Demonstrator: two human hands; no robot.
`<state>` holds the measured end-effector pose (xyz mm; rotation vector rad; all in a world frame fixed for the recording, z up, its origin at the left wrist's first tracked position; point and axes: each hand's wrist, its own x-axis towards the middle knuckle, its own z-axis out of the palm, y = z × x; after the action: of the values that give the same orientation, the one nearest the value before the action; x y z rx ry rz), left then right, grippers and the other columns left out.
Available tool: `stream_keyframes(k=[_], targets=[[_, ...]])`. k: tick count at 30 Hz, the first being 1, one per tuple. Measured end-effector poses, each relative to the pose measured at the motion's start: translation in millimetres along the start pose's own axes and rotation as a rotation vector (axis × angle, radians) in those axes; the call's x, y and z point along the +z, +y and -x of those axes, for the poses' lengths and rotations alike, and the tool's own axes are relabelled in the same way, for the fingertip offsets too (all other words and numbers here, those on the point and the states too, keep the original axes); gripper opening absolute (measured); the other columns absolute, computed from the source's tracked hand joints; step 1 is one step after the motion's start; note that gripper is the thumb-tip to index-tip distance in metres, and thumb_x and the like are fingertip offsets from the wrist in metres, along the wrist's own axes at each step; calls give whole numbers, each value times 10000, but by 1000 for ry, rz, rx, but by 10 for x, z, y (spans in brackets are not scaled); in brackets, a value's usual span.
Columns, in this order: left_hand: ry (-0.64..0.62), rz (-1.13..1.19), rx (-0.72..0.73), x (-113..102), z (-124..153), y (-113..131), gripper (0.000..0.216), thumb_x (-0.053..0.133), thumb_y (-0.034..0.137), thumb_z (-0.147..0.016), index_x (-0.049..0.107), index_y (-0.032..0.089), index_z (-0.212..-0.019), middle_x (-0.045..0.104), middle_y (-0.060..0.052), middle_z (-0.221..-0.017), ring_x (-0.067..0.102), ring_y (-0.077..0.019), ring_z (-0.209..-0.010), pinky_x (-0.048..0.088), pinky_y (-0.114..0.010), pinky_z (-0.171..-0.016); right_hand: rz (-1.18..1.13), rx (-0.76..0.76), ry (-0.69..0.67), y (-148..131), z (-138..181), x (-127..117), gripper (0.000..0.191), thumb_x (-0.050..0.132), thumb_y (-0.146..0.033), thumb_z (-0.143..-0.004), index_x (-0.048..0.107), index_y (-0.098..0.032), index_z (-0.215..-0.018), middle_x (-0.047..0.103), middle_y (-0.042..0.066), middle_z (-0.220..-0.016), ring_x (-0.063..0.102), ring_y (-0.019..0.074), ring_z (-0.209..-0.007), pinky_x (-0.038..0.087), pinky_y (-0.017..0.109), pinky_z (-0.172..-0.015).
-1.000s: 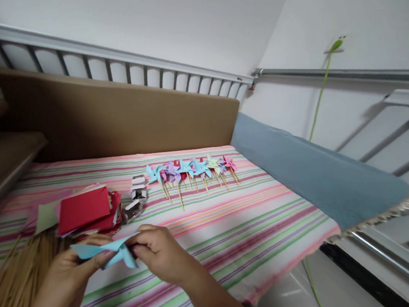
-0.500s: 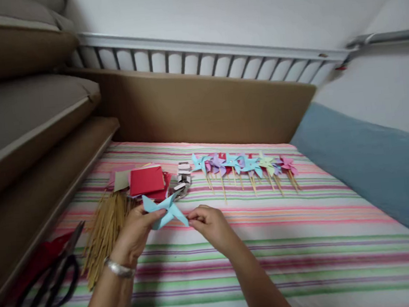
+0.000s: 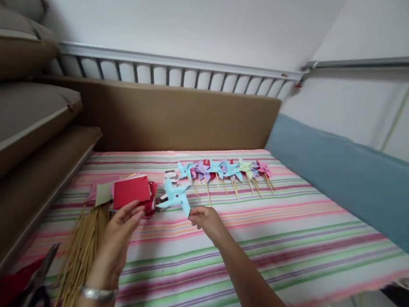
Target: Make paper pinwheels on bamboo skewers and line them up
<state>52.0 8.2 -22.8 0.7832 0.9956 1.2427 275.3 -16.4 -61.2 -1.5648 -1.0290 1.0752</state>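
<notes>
A light blue paper pinwheel (image 3: pixel 176 196) is raised above the striped cloth, and my right hand (image 3: pixel 207 222) pinches the tip of one of its blades. No stick shows on it. My left hand (image 3: pixel 121 231) has its fingers apart and holds nothing; it hovers just in front of a stack of red paper squares (image 3: pixel 131 191). Behind the blue pinwheel, metal clip-like pieces (image 3: pixel 170 174) are partly hidden. A row of finished pinwheels on sticks (image 3: pixel 224 171), in blue, purple, green and pink, lies farther back.
Thin wooden sticks (image 3: pixel 83 261) lie in a bundle by my left forearm. Black-handled scissors (image 3: pixel 32 298) rest at the left edge near red material. Stacked cushioned panels (image 3: pixel 23 118) rise on the left, and a brown board (image 3: pixel 179 119) stands along the back.
My left hand has let go of the blue pinwheel and moved left, its fingers spreading. The right hand keeps its pinch, and the pinwheel now faces up more upright. The view has shifted right.
</notes>
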Motion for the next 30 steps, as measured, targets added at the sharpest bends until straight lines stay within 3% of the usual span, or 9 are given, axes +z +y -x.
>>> stream_keyframes(k=[3, 6, 11, 16, 21, 25, 30], targets=[[57, 57, -13, -19, 21, 85, 458, 809, 215, -541, 656, 179, -971, 705, -44, -915, 654, -138, -819, 491, -224, -745, -21, 68, 174, 152, -210, -189, 88, 625, -173, -722, 633, -110, -782, 573, -20, -564, 532, 97, -507, 405, 210, -474], [50, 62, -38, -37, 53, 134, 449, 811, 199, -530, 661, 168, -953, 707, -54, -920, 660, -149, -826, 509, -217, -723, -11, 136, 280, 254, -413, -301, 164, 586, -262, -841, 601, -112, -903, 616, 5, -746, 571, 92, -595, 468, 217, -521], [54, 82, -19, -80, 82, 154, 461, 825, 212, -508, 668, 167, -939, 710, -42, -894, 662, -150, -796, 523, -225, -705, 34, 168, 345, 206, -778, -349, 268, 550, -306, -877, 567, -141, -1087, 604, 62, -1062, 611, 161, -857, 532, 330, -711], [30, 73, -5, -140, 70, 159, 476, 825, 253, -516, 660, 165, -953, 710, -45, -900, 656, -152, -814, 514, -226, -718, 61, 97, 384, 137, -1022, -358, 297, 549, -310, -876, 554, -148, -1124, 584, 72, -1126, 600, 187, -928, 523, 370, -768], [56, 101, 35, -207, 80, 218, 455, 809, 241, -537, 658, 164, -960, 706, -41, -880, 656, -147, -778, 506, -241, -706, 91, -44, 360, 355, -646, -254, 240, 584, -268, -834, 610, -123, -1024, 651, 68, -987, 628, 184, -878, 529, 318, -717], [159, 266, 210, -332, 137, 350, 300, 762, 184, -593, 665, 173, -877, 701, -9, -822, 644, -119, -788, 482, -236, -782, 168, -186, 250, 501, -98, -51, 244, 597, -294, -754, 668, -130, -919, 684, 86, -867, 633, 234, -858, 521, 335, -693], [339, 421, 456, -545, 172, 513, 158, 712, 155, -637, 662, 181, -785, 676, 24, -775, 613, -91, -758, 470, -237, -786, 274, -427, 33, 131, 148, 363, 180, 580, -291, -779, 695, -193, -876, 671, 68, -924, 612, 209, -903, 487, 348, -816]])
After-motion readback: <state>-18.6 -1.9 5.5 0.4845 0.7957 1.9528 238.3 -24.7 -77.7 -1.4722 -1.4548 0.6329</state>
